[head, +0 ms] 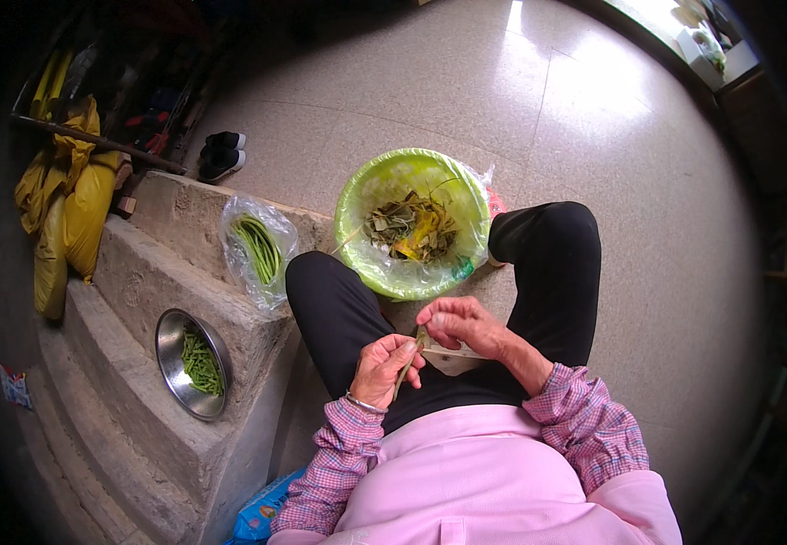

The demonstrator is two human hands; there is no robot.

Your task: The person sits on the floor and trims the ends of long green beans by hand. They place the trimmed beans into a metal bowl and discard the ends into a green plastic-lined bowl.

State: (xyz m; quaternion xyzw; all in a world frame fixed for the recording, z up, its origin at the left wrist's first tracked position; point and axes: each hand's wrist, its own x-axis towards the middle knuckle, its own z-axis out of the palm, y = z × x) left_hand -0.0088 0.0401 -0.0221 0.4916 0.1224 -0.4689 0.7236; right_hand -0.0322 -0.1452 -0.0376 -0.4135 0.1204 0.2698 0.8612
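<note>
My left hand [385, 371] holds a green bean pod [404, 373] between thumb and fingers, above my lap. The fingertips of my right hand [461, 327] are at the upper end of the same pod, pinched together. Just beyond my hands stands a light green plastic basin [346, 221], lined with a clear bag and holding dry plant scraps [414, 228]. To the left, a clear plastic bag [284, 235] of long green beans [257, 248] lies on a concrete step. Nearer, a steel bowl [174, 361] holds short cut bean pieces [200, 364].
Curved concrete steps [141, 320] run down the left side. Yellow sacks [90, 211] hang or lean at the upper left, near a pair of dark shoes [220, 157]. A blue printed package [264, 507] lies low beside the steps. A white box [700, 58] stands at the upper right.
</note>
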